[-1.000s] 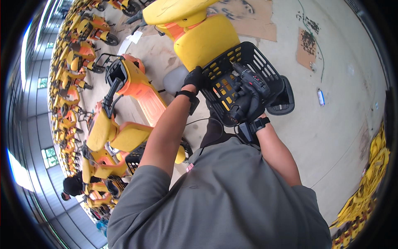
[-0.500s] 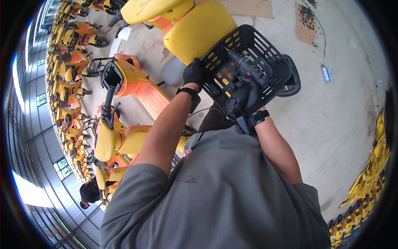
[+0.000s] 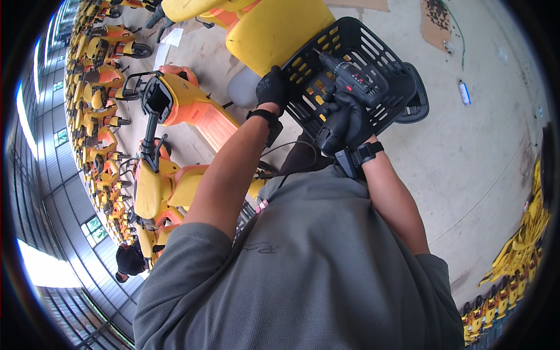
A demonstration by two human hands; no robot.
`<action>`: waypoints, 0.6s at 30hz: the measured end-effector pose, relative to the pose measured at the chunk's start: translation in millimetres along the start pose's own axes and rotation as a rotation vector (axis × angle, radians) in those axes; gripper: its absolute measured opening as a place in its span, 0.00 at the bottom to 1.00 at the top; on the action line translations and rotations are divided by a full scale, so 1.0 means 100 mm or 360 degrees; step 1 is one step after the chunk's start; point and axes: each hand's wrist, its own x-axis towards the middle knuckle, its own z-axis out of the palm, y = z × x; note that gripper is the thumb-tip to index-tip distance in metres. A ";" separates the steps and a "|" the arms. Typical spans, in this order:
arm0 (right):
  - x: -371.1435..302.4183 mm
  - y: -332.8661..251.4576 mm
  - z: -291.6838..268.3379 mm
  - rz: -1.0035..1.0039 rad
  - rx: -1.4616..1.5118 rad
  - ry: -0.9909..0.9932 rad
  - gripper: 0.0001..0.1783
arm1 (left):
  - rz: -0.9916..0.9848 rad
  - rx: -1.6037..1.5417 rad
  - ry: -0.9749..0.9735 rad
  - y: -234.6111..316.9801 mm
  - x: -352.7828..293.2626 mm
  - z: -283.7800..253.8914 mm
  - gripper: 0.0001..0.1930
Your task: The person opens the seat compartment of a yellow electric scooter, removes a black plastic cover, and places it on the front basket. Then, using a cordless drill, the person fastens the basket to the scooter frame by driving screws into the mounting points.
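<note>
Black power drill (image 3: 357,80) sits in the right hand (image 3: 353,119), fingers wrapped round its handle, chuck pointing forward-left across the black basket (image 3: 389,58). Leftward, the gloved left hand (image 3: 272,88) meets the basket's rim, whether pinching it I cannot tell; just beyond that hand is a yellow scooter (image 3: 280,35).

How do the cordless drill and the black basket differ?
The cordless drill is much smaller than the black basket. The drill's body is closed; the basket's walls are slotted. The right hand holds the drill; the left hand is at the basket's rim. Both look mostly black.
</note>
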 end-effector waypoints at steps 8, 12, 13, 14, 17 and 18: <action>-0.01 -0.06 0.00 0.0021 -0.0214 0.0020 0.09 | -0.0004 0.0010 0.0014 0.00 -0.02 0.00 0.16; -0.03 -0.09 0.04 0.0097 -0.0204 0.0011 0.08 | -0.0010 0.0000 -0.0001 0.02 -0.03 -0.02 0.17; -0.03 -0.10 0.06 0.0095 -0.0214 -0.0012 0.07 | -0.0022 -0.0008 -0.0006 0.02 -0.03 -0.03 0.17; -0.03 -0.10 0.09 0.0079 -0.0217 -0.0052 0.06 | -0.0036 -0.0016 -0.0012 0.03 -0.02 -0.03 0.18; -0.02 -0.08 0.16 0.0059 -0.0103 0.0222 0.06 | -0.0025 -0.0053 -0.0017 0.02 -0.03 -0.03 0.19; -0.03 -0.08 0.18 0.0097 -0.0062 0.0256 0.06 | -0.0022 -0.0066 -0.0025 0.02 -0.03 -0.03 0.18</action>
